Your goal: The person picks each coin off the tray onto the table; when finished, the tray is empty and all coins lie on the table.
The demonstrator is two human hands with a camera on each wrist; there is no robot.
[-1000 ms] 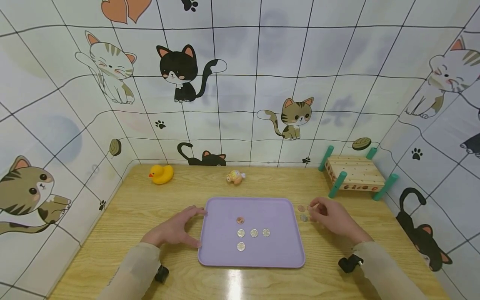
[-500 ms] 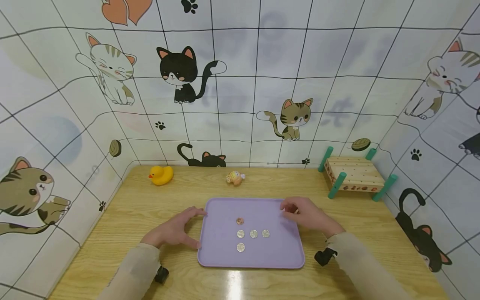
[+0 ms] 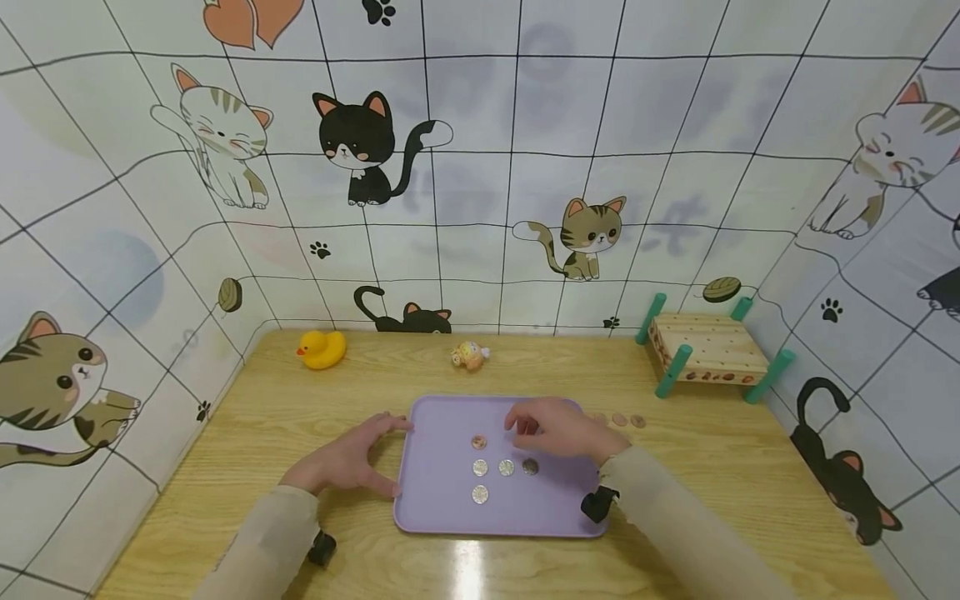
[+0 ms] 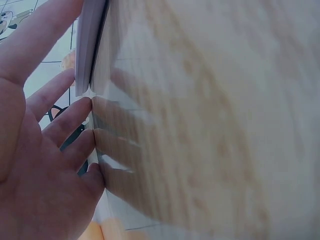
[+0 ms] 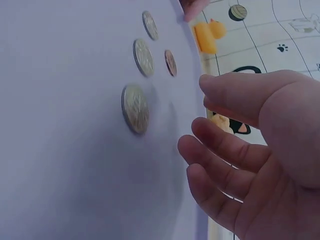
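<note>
The purple tray (image 3: pixel 438 512) lies on the wooden table (image 3: pixel 225 433). On the tray lie one copper-coloured coin (image 3: pixel 478 442) toward its far side, three silver-coloured coins (image 3: pixel 506 467) in a row across its middle, and a fourth silver-coloured coin (image 3: pixel 480 495) closer to its near edge. The left hand (image 3: pixel 345 458) is at the tray's left edge with its fingers spread; thumb and forefinger touch this edge, but they do not grasp it. The right hand (image 3: pixel 558 429) hangs above the right half of the tray with bent fingers; it is not possible to tell whether thumb and forefinger pinch something between them. To the right of the tray, near its far corner, some reddish coins (image 3: pixel 618 420) lie on the table. Behind the tray there are a yellow duck (image 3: pixel 322 350) at the left, a small figurine (image 3: pixel 470 356), and a wooden stand with green legs (image 3: pixel 712 335) at the right.
</note>
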